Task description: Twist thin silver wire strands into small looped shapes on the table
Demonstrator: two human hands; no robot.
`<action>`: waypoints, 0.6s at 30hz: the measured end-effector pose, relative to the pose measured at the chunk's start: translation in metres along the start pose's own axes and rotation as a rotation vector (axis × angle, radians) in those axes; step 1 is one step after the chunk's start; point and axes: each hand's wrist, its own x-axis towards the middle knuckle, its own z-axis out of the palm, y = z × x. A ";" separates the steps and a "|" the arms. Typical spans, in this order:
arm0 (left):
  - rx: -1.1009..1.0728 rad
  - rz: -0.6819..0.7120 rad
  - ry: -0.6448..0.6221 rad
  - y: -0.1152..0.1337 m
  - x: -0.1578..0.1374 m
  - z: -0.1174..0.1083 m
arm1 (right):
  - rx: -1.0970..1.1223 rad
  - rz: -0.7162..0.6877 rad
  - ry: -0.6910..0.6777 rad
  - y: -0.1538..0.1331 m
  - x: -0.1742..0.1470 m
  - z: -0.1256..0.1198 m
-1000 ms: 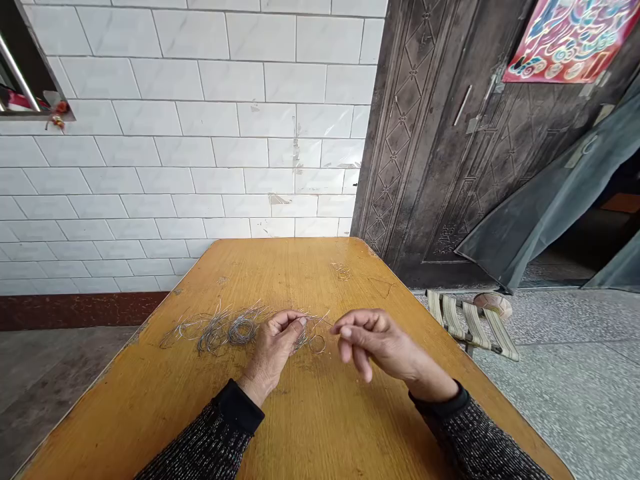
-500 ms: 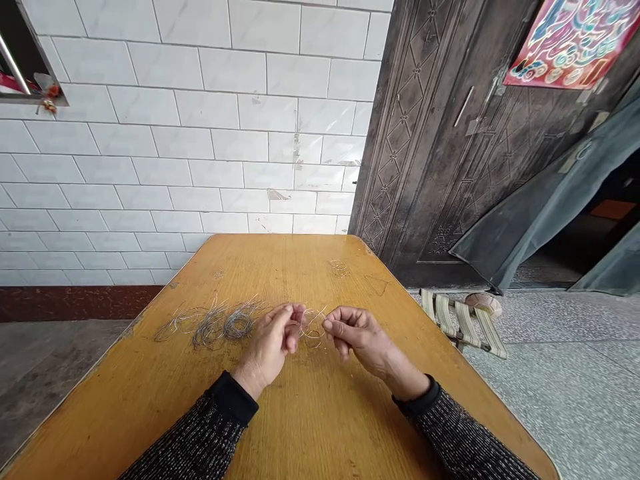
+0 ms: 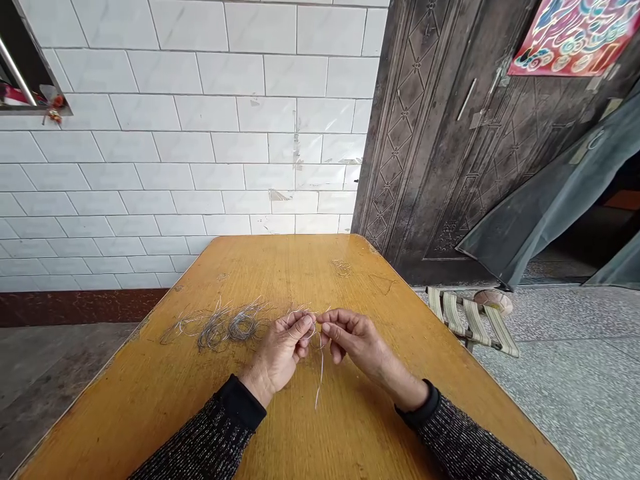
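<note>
A thin pale wire (image 3: 319,383) runs between the two hands, its loose end hanging just below them. The left grip (image 3: 280,353) pinches it between thumb and fingers; the right grip (image 3: 363,347), nearly touching the left, also pinches it. Left of both, tangled wire coils (image 3: 243,325) lie on the wooden surface (image 3: 310,440); beyond the right grip lies a small wire loop (image 3: 343,269).

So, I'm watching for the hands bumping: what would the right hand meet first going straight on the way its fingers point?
Most likely the left hand, close ahead of the right hand, with thin wire at their fingertips; depth makes any gap unclear.
</note>
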 end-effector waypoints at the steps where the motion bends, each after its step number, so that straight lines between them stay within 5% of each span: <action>1: -0.047 -0.003 0.023 0.000 0.000 0.000 | -0.142 -0.106 0.054 -0.001 -0.002 0.000; 5: -0.137 0.027 0.086 0.000 0.000 0.000 | -0.757 -0.624 0.105 -0.006 -0.011 0.003; 8: -0.166 0.041 0.092 0.000 0.000 0.000 | -0.917 -0.848 0.092 -0.011 -0.015 0.005; 18: -0.345 -0.067 0.009 0.005 0.001 -0.005 | -0.831 -1.009 -0.011 -0.028 -0.015 0.007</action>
